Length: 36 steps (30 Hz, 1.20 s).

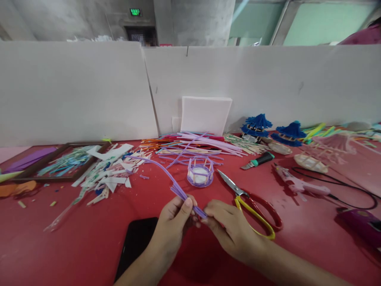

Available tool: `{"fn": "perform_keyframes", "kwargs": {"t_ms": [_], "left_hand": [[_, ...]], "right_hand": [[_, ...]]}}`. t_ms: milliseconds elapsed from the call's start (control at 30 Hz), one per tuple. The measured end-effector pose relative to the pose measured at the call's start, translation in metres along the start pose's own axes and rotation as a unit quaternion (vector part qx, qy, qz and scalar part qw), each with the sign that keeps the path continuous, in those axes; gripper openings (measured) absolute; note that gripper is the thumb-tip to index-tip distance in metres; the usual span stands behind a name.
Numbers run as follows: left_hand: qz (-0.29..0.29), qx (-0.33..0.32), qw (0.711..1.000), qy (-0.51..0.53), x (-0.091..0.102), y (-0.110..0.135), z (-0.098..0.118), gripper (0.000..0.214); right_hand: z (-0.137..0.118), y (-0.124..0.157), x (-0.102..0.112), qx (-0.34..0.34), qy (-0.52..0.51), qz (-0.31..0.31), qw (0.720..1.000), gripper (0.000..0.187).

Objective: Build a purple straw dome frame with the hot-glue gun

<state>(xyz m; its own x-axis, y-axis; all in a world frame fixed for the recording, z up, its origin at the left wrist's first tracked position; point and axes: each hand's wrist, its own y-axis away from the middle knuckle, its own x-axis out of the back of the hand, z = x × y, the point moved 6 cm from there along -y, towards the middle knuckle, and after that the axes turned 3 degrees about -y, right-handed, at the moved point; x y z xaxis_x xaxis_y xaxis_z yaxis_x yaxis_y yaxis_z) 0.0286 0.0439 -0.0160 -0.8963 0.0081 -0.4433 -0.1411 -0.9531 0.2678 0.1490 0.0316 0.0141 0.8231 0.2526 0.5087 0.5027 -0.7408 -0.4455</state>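
Observation:
My left hand (174, 220) pinches a bundle of thin purple straws (166, 176) near its lower end; the straws arch up and away to the left. My right hand (228, 226) pinches the same bundle's tip, just right of the left thumb. Both hands hover low over the red table (74, 246). Beyond them stands a small round purple straw basket frame (200, 174) with a white base.
Scissors with yellow and red handles (253, 206) lie right of my hands. A black phone (135, 242) lies at lower left. Loose straws (193, 147), a utility knife (258, 160), a pink glue gun (297, 182), blue tassel pieces (257, 125) and paper scraps (107, 174) crowd the back, before white foam boards (205, 115).

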Motion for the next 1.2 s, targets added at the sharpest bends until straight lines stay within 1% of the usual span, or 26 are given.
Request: {"fn": "perform_keyframes", "kwargs": {"t_ms": [133, 267, 367, 433, 467, 500, 533, 567, 600, 633, 667, 700, 733, 833, 867, 900, 933, 1000, 1100, 1133, 1167, 1200], "left_hand": [[-0.003, -0.009, 1.000, -0.013, 0.001, 0.000, -0.001, 0.042], [-0.010, -0.019, 0.999, -0.033, 0.002, 0.001, -0.001, 0.042], [-0.015, -0.025, 0.998, -0.056, 0.003, 0.000, -0.001, 0.042], [-0.010, -0.033, 0.997, -0.072, 0.006, -0.002, -0.001, 0.040], [-0.009, -0.036, 0.996, -0.080, 0.007, -0.002, -0.001, 0.040], [-0.012, -0.036, 0.995, -0.088, 0.007, -0.003, -0.002, 0.039], [-0.019, -0.033, 0.995, -0.095, 0.006, -0.003, -0.003, 0.039], [-0.029, -0.027, 0.994, -0.102, 0.005, -0.002, -0.004, 0.040], [-0.040, -0.020, 0.993, -0.108, 0.003, -0.002, -0.005, 0.040], [-0.047, -0.015, 0.992, -0.113, 0.002, -0.001, -0.005, 0.040], [-0.048, -0.011, 0.992, -0.116, 0.001, 0.000, -0.006, 0.040], [-0.044, -0.011, 0.992, -0.117, 0.002, 0.001, -0.006, 0.039], [-0.034, -0.014, 0.992, -0.117, 0.003, 0.001, -0.006, 0.038], [0.008, -0.029, 0.995, -0.097, 0.009, -0.001, -0.005, 0.036], [0.022, -0.035, 0.996, -0.083, 0.011, -0.003, -0.005, 0.035], [0.036, -0.040, 0.996, -0.067, 0.013, -0.004, -0.004, 0.035], [0.045, -0.043, 0.997, -0.048, 0.014, -0.005, -0.003, 0.035], [0.049, -0.046, 0.998, -0.009, 0.013, -0.006, 0.000, 0.036], [0.023, -0.047, 0.998, 0.035, 0.004, -0.004, 0.006, 0.039], [0.010, -0.048, 0.998, 0.048, 0.001, -0.002, 0.008, 0.040], [-0.002, -0.049, 0.997, 0.061, -0.002, -0.001, 0.010, 0.040], [-0.010, -0.051, 0.996, 0.073, -0.005, 0.001, 0.011, 0.039]], "right_hand": [[-0.001, 0.000, 0.001, -0.005, -0.013, -0.016, 1.000, 0.023], [-0.004, -0.001, 0.002, -0.013, -0.058, -0.020, 0.998, 0.024], [-0.001, -0.002, 0.000, -0.058, -0.083, -0.018, 0.995, 0.027], [0.006, -0.002, -0.003, -0.122, -0.112, -0.015, 0.986, 0.031], [0.011, -0.001, -0.007, -0.168, -0.157, -0.019, 0.973, 0.034], [0.016, 0.001, -0.013, -0.219, -0.226, -0.031, 0.949, 0.035], [0.021, 0.004, -0.021, -0.271, -0.311, -0.050, 0.910, 0.037], [0.023, 0.007, -0.030, -0.315, -0.398, -0.072, 0.859, 0.039], [0.024, 0.009, -0.038, -0.345, -0.471, -0.091, 0.807, 0.042], [0.024, 0.010, -0.043, -0.361, -0.522, -0.100, 0.767, 0.044], [0.024, 0.011, -0.045, -0.368, -0.546, -0.098, 0.746, 0.045], [0.026, 0.011, -0.045, -0.372, -0.544, -0.090, 0.747, 0.045], [0.028, 0.010, -0.045, -0.372, -0.523, -0.079, 0.763, 0.045], [0.030, 0.009, -0.041, -0.370, -0.406, -0.061, 0.833, 0.047], [0.029, 0.008, -0.041, -0.370, -0.371, -0.064, 0.849, 0.047], [0.028, 0.008, -0.041, -0.372, -0.347, -0.068, 0.858, 0.047], [0.027, 0.008, -0.042, -0.376, -0.336, -0.071, 0.860, 0.046], [0.025, 0.010, -0.047, -0.392, -0.346, -0.079, 0.849, 0.046], [0.025, 0.014, -0.056, -0.408, -0.410, -0.084, 0.812, 0.052], [0.025, 0.015, -0.059, -0.405, -0.427, -0.085, 0.804, 0.054], [0.025, 0.015, -0.061, -0.399, -0.436, -0.086, 0.802, 0.056], [0.024, 0.015, -0.063, -0.391, -0.437, -0.090, 0.805, 0.057]]}}
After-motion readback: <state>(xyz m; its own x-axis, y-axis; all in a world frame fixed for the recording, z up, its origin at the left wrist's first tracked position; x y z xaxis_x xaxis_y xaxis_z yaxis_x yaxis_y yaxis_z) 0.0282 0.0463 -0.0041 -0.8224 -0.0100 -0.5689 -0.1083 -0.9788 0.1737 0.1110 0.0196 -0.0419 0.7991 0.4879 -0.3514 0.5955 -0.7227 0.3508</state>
